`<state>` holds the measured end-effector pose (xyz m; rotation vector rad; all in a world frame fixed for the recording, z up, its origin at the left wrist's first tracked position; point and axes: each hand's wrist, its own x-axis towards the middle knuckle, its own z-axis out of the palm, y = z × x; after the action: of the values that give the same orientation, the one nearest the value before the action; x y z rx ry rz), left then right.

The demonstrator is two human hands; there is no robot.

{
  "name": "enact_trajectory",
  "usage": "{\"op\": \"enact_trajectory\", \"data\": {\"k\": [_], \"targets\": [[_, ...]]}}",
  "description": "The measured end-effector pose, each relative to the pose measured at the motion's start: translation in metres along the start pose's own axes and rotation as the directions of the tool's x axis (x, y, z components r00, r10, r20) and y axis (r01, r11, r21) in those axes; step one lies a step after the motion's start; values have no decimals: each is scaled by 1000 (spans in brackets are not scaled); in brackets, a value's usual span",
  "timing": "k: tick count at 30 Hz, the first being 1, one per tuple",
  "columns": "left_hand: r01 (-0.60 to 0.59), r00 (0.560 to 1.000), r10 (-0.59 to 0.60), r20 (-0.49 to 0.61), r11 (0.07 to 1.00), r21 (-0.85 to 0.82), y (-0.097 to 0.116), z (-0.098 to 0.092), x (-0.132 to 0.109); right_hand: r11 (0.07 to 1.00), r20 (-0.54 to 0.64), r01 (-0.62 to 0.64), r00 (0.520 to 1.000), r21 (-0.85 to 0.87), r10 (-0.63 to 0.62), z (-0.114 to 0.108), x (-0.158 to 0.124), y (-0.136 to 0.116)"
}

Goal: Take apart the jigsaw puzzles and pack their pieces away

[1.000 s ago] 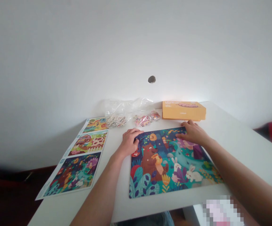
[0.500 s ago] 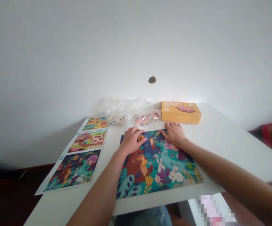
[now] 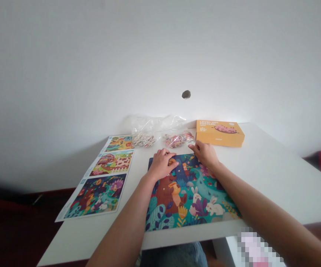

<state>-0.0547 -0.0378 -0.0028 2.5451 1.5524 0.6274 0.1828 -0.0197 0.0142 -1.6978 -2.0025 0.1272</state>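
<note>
A colourful forest-animal jigsaw puzzle [image 3: 177, 200], with a bear, a fox-like animal and white rabbits, lies flat on the table in front of me. Over its upper left corner rests my left hand [image 3: 162, 163], palm down, thumb apart from the fingers. My right hand [image 3: 206, 154] is at the puzzle's upper right edge, its thumb sticking out to the left and its fingers bent, with nothing visible in it. The right forearm covers the puzzle's right side.
A printed sheet [image 3: 104, 174] with three pictures lies to the left on the white table [image 3: 271, 178]. Behind the puzzle are two clear bags of pieces, one pale [image 3: 144, 139] and one reddish [image 3: 177, 139]. A yellow puzzle box [image 3: 220, 133] stands against the wall.
My right hand's fingers have bent and drawn slightly up from the puzzle's top edge. My left hand stays on the puzzle. The whole view has shifted a little to the left.
</note>
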Motion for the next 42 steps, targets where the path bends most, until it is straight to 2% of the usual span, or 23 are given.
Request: {"op": "enact_trajectory", "data": {"k": [3,6,9,13,16,21,24,27,30,34,38,40,42], "targets": [[13,1000,-13,1,1000,-15,3,0,0,962,19,166,984,217,-174,3,-1,-6],[-23,1000,23,-2,999,-35,6,-2,-2,908,18,290,951,303,-310,5,-2,-7],[-92,996,93,16,993,-70,9,-3,-4,943,56,261,959,204,-278,-4,-4,-1],[-95,995,97,32,992,-78,10,-2,-5,963,269,266,931,-33,-248,-17,-9,9],[-91,995,93,31,993,-70,10,-2,-4,965,327,254,919,-64,-220,-15,-13,9],[-79,996,80,27,995,-53,11,-2,-5,975,299,205,938,-80,-173,1,-8,4],[-71,997,72,24,996,-45,13,-1,-5,978,216,201,959,-59,-184,8,-4,1],[-68,998,68,8,995,-68,14,-1,-5,970,138,225,962,91,-236,10,-3,-1],[-60,998,58,-18,989,-133,16,0,-4,916,87,279,945,289,-315,9,-4,-3],[-45,998,30,-62,968,-248,15,2,-3,883,19,276,952,381,-306,5,-8,-7],[-26,990,-41,-136,890,-455,17,2,-1,865,-14,288,951,412,-310,0,-14,-18],[-18,976,-122,-179,777,-629,21,0,1,834,-7,299,942,464,-334,0,-17,-23],[1,970,-190,-153,633,-775,26,-2,2,810,18,284,940,513,-341,2,-18,-26]]}}
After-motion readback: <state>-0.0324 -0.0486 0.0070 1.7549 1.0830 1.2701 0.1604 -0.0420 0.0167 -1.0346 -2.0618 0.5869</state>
